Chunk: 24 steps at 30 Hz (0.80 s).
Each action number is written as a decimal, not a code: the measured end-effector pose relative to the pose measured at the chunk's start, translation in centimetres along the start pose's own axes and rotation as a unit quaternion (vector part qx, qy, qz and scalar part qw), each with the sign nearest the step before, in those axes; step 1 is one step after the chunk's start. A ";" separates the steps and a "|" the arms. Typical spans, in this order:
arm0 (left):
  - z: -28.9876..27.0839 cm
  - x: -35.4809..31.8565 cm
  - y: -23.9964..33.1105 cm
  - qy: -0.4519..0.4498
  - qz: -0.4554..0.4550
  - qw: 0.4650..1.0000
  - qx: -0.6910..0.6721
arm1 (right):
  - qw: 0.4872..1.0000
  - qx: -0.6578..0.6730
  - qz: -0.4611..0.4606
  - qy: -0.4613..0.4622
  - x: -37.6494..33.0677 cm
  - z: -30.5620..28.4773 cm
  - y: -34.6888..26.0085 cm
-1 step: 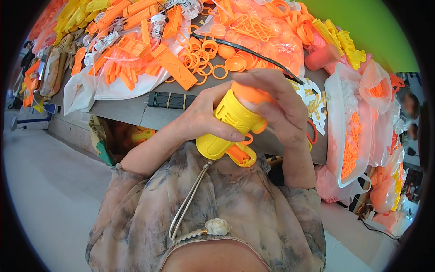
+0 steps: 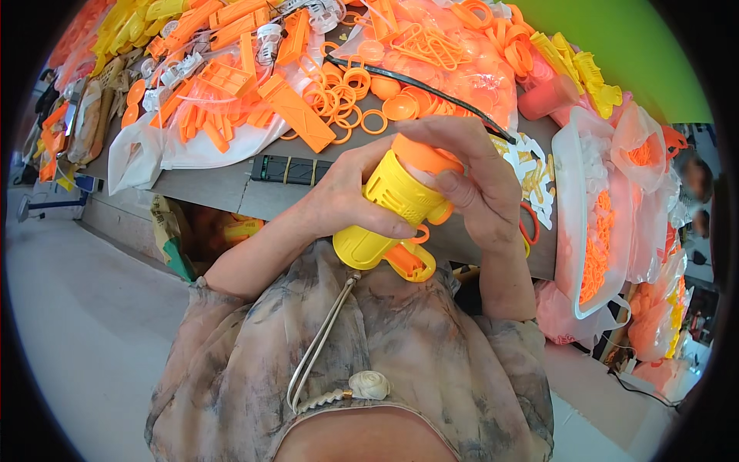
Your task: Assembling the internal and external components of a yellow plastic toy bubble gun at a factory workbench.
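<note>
My left hand [image 2: 350, 196] is wrapped round a yellow plastic toy body [image 2: 396, 192], a slotted tube held tilted above my lap. An orange cap [image 2: 423, 156] sits at the tube's upper end. My right hand [image 2: 489, 181] curves over this cap, its thumb pressed on the side and the fingers around the far edge. A small orange knob [image 2: 441, 213] sticks out beside the tube. Lower down, a yellow handle [image 2: 412, 262] with an orange insert juts from it, next to a small orange ring [image 2: 420, 234]. My right palm hides part of the cap.
Orange rings [image 2: 339, 100], flat orange parts [image 2: 296, 114] and a black cable [image 2: 416, 81] lie on the grey table [image 2: 289, 202]. A black banded bar [image 2: 289, 170] lies near the front edge. On the right stand white clips [image 2: 531, 169], red-handled scissors [image 2: 530, 223] and a white bin [image 2: 570, 231].
My right fingers have shifted slightly, and more of the orange cap shows. The toy body has moved up a touch; my left hand keeps its hold.
</note>
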<state>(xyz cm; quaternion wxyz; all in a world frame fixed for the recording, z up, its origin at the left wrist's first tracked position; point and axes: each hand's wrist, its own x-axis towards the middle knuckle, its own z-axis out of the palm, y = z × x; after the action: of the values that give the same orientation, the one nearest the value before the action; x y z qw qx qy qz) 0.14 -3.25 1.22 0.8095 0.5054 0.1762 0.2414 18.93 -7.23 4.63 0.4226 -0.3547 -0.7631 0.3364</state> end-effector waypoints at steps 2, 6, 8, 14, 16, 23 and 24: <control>-0.1 -0.1 0.1 0.018 0.012 0.999 0.035 | 0.998 -0.062 -0.002 -0.006 0.0 0.1 0.1; 0.0 -0.2 -0.4 0.032 0.043 0.997 0.049 | 1.000 -0.019 0.003 0.012 -0.4 0.7 0.9; -0.1 -0.3 -0.5 0.032 0.037 0.995 0.083 | 0.999 0.031 0.029 -0.004 -0.6 0.7 1.0; 0.3 -0.9 -0.9 0.011 0.002 1.000 0.010 | 0.999 -0.011 -0.016 -0.038 -1.3 1.0 1.6; 0.1 -1.1 -1.7 0.013 -0.004 1.000 0.005 | 0.999 0.030 -0.012 -0.042 -1.4 1.3 1.8; -0.4 -1.6 -3.1 -0.007 -0.032 0.999 0.005 | 0.987 0.147 0.021 -0.059 -2.3 1.6 2.6; -0.3 -1.7 -3.1 -0.007 -0.034 0.999 0.005 | 0.982 0.173 0.037 -0.064 -2.4 1.6 2.7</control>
<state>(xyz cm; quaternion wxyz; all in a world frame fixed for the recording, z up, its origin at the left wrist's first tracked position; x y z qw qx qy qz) -0.73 -5.21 -1.65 0.8162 0.5046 0.1886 0.2089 19.12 -8.14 0.77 0.4151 -0.2817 -0.7053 0.5009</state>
